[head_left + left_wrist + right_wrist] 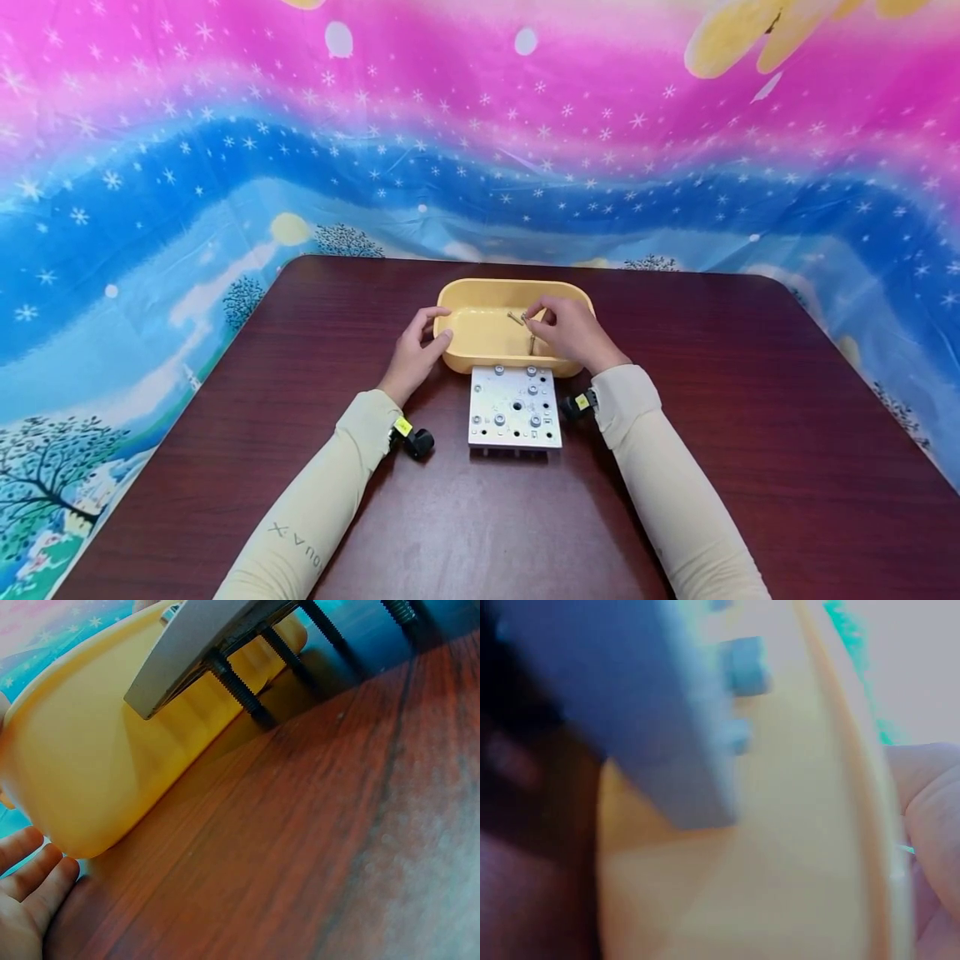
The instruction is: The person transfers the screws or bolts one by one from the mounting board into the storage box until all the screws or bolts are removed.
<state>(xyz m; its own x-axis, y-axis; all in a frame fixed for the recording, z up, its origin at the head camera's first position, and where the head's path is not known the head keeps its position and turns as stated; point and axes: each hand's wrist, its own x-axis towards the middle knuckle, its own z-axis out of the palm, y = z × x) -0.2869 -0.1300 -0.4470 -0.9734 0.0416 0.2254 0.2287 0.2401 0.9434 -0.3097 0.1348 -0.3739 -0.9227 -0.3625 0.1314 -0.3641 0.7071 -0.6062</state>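
Spreads beneath as a dark wood-grain table (487, 533); bears toward twelve o'clock a yellow tray (480, 335), liable to skid if pushed unevenly; shows next, at six o'clock from the tray and just beside the near wall, a silver metal plate (491, 403); stands raised on threaded shanks (236, 686), so might rock or catch if bumped by the tray; has the left hand (414, 352) at the tray's nine o'clock end, with thumb and fingers lightly gripping round the rim, perhaps too loosely to stop a twist; has the right hand (572, 331) reaching in from four o'clock, with thumb and forefinger drawn together in a pinch; puts the right wrist camera (576, 406) near the plate's three o'clock side, apt to knock metal if lowered; shows at those fingertips a brass-coloured screw (514, 317), apparently pinched, slim enough to slip from a shallow hold; contains also a second screw (532, 343) toward six o'clock, easily brushed aside by a drooping finger.
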